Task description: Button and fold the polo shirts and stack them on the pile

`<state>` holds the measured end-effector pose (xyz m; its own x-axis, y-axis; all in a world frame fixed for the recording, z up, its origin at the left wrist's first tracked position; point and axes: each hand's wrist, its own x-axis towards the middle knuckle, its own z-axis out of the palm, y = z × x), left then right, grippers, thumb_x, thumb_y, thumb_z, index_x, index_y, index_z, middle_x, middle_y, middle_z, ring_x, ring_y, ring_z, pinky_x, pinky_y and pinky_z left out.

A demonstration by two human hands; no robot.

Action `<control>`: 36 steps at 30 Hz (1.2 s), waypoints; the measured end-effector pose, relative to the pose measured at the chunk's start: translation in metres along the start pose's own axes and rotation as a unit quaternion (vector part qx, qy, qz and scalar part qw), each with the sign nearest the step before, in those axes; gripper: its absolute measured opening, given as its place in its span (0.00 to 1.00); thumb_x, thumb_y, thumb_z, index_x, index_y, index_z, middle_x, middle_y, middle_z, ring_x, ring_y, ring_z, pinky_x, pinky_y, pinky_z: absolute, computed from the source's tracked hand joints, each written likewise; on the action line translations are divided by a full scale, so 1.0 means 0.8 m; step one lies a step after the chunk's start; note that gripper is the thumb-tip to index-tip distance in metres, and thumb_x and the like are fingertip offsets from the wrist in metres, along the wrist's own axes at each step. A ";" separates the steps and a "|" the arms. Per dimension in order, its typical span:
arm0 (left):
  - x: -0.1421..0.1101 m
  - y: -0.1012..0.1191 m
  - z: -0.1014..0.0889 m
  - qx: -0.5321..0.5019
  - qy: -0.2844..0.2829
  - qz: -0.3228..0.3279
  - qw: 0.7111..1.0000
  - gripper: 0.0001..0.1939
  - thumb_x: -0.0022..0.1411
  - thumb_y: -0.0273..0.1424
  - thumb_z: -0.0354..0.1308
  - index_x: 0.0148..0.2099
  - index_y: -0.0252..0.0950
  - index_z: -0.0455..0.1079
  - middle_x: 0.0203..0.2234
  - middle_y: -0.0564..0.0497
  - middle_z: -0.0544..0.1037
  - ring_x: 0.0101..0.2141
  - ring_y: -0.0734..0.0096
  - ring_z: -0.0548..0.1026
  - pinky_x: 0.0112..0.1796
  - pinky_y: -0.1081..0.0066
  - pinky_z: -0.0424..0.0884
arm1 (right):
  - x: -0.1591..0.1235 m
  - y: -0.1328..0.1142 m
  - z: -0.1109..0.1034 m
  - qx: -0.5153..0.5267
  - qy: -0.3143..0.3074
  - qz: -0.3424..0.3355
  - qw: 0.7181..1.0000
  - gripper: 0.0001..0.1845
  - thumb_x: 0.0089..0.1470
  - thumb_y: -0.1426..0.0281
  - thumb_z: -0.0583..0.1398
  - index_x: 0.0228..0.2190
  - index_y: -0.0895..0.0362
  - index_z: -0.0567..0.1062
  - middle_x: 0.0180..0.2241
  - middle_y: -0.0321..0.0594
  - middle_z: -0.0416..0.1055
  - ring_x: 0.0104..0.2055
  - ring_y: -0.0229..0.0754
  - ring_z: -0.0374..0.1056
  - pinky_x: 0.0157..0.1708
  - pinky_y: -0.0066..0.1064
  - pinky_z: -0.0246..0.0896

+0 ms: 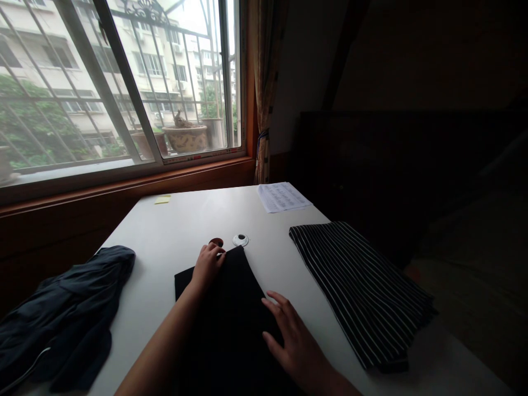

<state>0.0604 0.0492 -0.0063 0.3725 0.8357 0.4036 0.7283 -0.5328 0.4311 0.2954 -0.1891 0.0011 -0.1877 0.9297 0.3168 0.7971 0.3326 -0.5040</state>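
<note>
Left hand point(209, 261) has its fingers bent over the far end of the black cloth point(231, 313), can't tell if it's actually pinching it. Right hand point(291, 330) is loosely open at the cloth's right edge, fingers a bit spread, not gripping anything I can see. The cloth sits mid-table, long axis running from the person toward the window point(124, 82) side, far end leaning slightly left. Just past it on the white table point(173, 231) there's a white disc with a dark middle point(240, 240). Striped cloth point(358, 291) lies to the right, crumpled dark cloth point(74, 308) to the left, printed papers point(284, 197) at the far edge. Outside, a patterned pot point(185, 137) holds a gnarled woody stump, with a reddish pot point(149, 144) beside it
</note>
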 end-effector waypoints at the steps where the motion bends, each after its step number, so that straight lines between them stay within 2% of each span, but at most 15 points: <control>1: 0.000 0.000 0.000 -0.003 0.001 0.000 1.000 0.11 0.67 0.34 0.54 0.40 0.39 0.78 0.41 0.44 0.76 0.45 0.54 0.71 0.50 0.53 0.71 | 0.001 0.001 -0.001 0.019 0.009 0.008 1.000 0.32 0.61 0.73 0.56 0.64 0.49 0.58 0.65 0.46 0.56 0.65 0.49 0.59 0.64 0.44 0.61; 6: -0.001 0.004 -0.004 -0.023 0.000 0.000 1.000 0.14 0.68 0.38 0.54 0.38 0.39 0.78 0.42 0.43 0.76 0.45 0.54 0.72 0.50 0.52 0.71 | 0.003 -0.001 -0.004 0.073 0.021 0.031 0.997 0.29 0.61 0.73 0.55 0.62 0.48 0.60 0.58 0.46 0.62 0.57 0.47 0.67 0.56 0.40 0.69; 9: 0.000 0.005 -0.005 -0.043 -0.001 -0.005 0.999 0.14 0.67 0.41 0.55 0.37 0.39 0.78 0.42 0.43 0.77 0.45 0.54 0.73 0.50 0.51 0.71 | 0.002 -0.002 -0.005 0.074 0.015 0.024 0.997 0.30 0.61 0.73 0.55 0.63 0.47 0.58 0.56 0.45 0.64 0.54 0.46 0.70 0.55 0.39 0.70; 13: 0.006 0.004 -0.012 -0.090 -0.007 -0.013 0.996 0.16 0.67 0.42 0.53 0.39 0.39 0.78 0.43 0.43 0.77 0.45 0.58 0.75 0.48 0.58 0.75 | 0.000 -0.002 -0.008 0.069 -0.015 0.018 0.997 0.32 0.62 0.74 0.55 0.64 0.44 0.56 0.55 0.43 0.65 0.50 0.45 0.72 0.50 0.37 0.74; 16: 0.009 -0.004 -0.029 -0.124 -0.013 -0.028 0.992 0.18 0.69 0.43 0.49 0.43 0.39 0.77 0.43 0.46 0.78 0.42 0.62 0.78 0.43 0.64 0.77 | -0.003 -0.004 -0.013 0.058 -0.041 0.029 0.997 0.33 0.62 0.74 0.55 0.65 0.42 0.56 0.55 0.42 0.65 0.42 0.43 0.75 0.45 0.37 0.76; 18: 0.005 -0.016 -0.046 -0.135 -0.012 -0.041 0.990 0.19 0.69 0.44 0.48 0.44 0.39 0.76 0.42 0.46 0.79 0.41 0.63 0.79 0.42 0.64 0.78 | -0.005 -0.006 -0.017 0.043 -0.056 0.040 0.997 0.33 0.62 0.73 0.55 0.65 0.42 0.56 0.55 0.42 0.65 0.38 0.41 0.75 0.42 0.37 0.76; 22: -0.026 -0.052 -0.086 -0.106 -0.040 -0.048 0.992 0.20 0.66 0.49 0.52 0.44 0.40 0.76 0.41 0.45 0.79 0.40 0.60 0.79 0.43 0.61 0.78 | -0.015 -0.006 -0.026 0.032 -0.080 0.063 0.994 0.35 0.62 0.74 0.55 0.65 0.39 0.56 0.56 0.40 0.64 0.34 0.40 0.75 0.39 0.35 0.76; 25: -0.069 -0.077 -0.114 -0.075 -0.071 -0.058 0.993 0.22 0.65 0.50 0.53 0.48 0.40 0.75 0.43 0.44 0.78 0.41 0.58 0.78 0.43 0.60 0.77 | -0.028 0.004 -0.035 0.049 -0.101 0.083 0.990 0.36 0.61 0.75 0.55 0.66 0.37 0.55 0.59 0.40 0.63 0.37 0.41 0.76 0.42 0.35 0.76; 28: -0.112 -0.084 -0.130 -0.075 -0.082 -0.091 0.990 0.23 0.64 0.51 0.53 0.50 0.41 0.75 0.43 0.45 0.79 0.41 0.57 0.78 0.45 0.58 0.76 | -0.046 0.032 -0.047 0.059 -0.111 0.105 0.986 0.37 0.60 0.74 0.55 0.66 0.38 0.55 0.62 0.41 0.61 0.48 0.45 0.75 0.48 0.36 0.74; 32: -0.145 -0.057 -0.127 -0.070 -0.086 -0.089 0.990 0.21 0.65 0.49 0.54 0.52 0.44 0.74 0.47 0.45 0.78 0.49 0.53 0.75 0.51 0.54 0.72 | -0.071 0.082 -0.070 0.057 -0.113 0.144 0.981 0.37 0.59 0.70 0.57 0.67 0.41 0.57 0.65 0.41 0.59 0.62 0.51 0.65 0.58 0.42 0.66; 34: -0.148 -0.035 -0.118 -0.083 -0.103 -0.070 0.989 0.19 0.67 0.47 0.54 0.54 0.45 0.72 0.49 0.45 0.77 0.51 0.53 0.73 0.53 0.54 0.70 | -0.078 0.101 -0.085 0.056 -0.130 0.159 0.977 0.38 0.56 0.70 0.59 0.66 0.42 0.59 0.66 0.42 0.58 0.64 0.53 0.62 0.60 0.46 0.63; 36: -0.145 -0.014 -0.107 -0.101 -0.128 -0.049 0.985 0.20 0.68 0.46 0.52 0.57 0.46 0.70 0.49 0.45 0.77 0.50 0.55 0.73 0.52 0.56 0.70 | -0.077 0.109 -0.100 0.048 -0.144 0.174 0.973 0.41 0.53 0.69 0.61 0.66 0.41 0.58 0.67 0.42 0.57 0.63 0.55 0.64 0.59 0.47 0.64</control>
<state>-0.0403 -0.0528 0.0112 0.4581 0.8767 0.1466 0.6481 -0.4423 0.6199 0.4220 -0.2299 0.0022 -0.0799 0.9899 -0.1173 0.7861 -0.0097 -0.6180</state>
